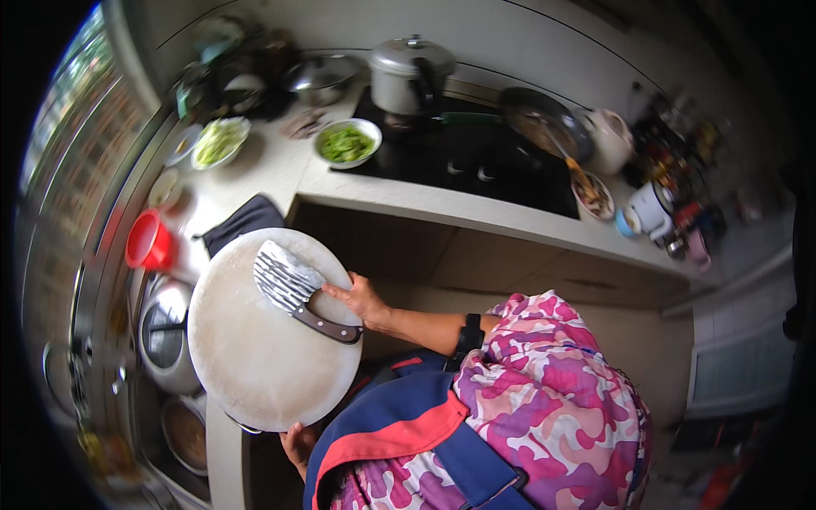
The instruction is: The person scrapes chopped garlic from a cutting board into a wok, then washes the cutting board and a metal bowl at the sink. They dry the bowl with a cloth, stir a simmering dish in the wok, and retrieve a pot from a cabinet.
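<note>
A thick round cutting board [274, 370] is held at two edges. My right hand [363, 303] grips its upper right edge, with the thumb on top and the other fingers partly hidden. A cleaver with a dark riveted handle [328, 328] lies flat on the board, my right thumb touching or very near its shiny, streaked blade [284, 277]. At the board's lower edge is my left hand [298, 446], its fingertips against the rim; the rest is partly hidden by the apron. A dark cloth [245, 220] lies on the counter just beyond the board.
Left of the board are a sink with a lidded pot [167, 335], a basin [185, 433] and a red plastic container [148, 239]. Bowls of chopped greens [346, 143] and shredded vegetable [220, 143] stand on the counter. The cooktop holds a pressure cooker [411, 76] and a wok [545, 124].
</note>
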`<state>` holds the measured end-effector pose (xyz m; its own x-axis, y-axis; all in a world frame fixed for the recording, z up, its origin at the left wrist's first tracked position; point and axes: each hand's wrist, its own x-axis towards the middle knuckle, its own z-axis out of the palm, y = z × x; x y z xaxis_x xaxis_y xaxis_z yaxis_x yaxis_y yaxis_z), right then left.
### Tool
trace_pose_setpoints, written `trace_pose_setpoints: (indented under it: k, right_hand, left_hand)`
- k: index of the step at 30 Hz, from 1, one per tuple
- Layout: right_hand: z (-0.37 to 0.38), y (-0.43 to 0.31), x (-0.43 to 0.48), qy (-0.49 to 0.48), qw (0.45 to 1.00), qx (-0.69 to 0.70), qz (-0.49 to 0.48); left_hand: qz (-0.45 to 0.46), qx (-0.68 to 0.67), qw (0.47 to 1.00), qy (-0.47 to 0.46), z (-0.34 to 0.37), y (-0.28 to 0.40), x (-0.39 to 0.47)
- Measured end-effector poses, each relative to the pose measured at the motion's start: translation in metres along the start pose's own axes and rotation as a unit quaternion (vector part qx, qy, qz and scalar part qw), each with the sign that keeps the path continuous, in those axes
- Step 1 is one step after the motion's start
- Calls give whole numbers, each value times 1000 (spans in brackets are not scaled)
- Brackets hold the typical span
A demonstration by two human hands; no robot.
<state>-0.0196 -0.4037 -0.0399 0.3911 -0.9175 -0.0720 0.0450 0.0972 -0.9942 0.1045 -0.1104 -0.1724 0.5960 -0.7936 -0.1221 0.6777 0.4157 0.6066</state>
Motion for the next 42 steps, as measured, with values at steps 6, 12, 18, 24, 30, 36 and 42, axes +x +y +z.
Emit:
trace_pose_setpoints:
  k: [6, 12, 18, 24, 30, 36, 42]
  right_hand:
    - [-10, 6, 28, 51, 994, 43, -81]
    - [-2, -10, 99, 75, 995, 48, -40]
    - [23, 16, 178, 89, 995, 35, 19]
    - [41, 70, 159, 109, 993, -41, 33]
    - [26, 93, 121, -23, 912, -398, 101]
    - [13, 86, 112, -184, 911, -267, 255]
    - [-56, 100, 50, -230, 881, -306, 277]
  left_hand:
    - [-36, -35, 998, -41, 21, 27, 60]
    - [-77, -67, 993, -54, 49, 41, 137]
    - [-98, -45, 994, -3, 61, 64, 208]
    - [-195, 4, 973, 125, 13, 77, 203]
    - [-242, 382, 887, 96, -6, 96, 169]
    - [-196, 659, 717, 117, -16, 102, 150]
    - [-215, 350, 912, -3, -62, 63, 83]
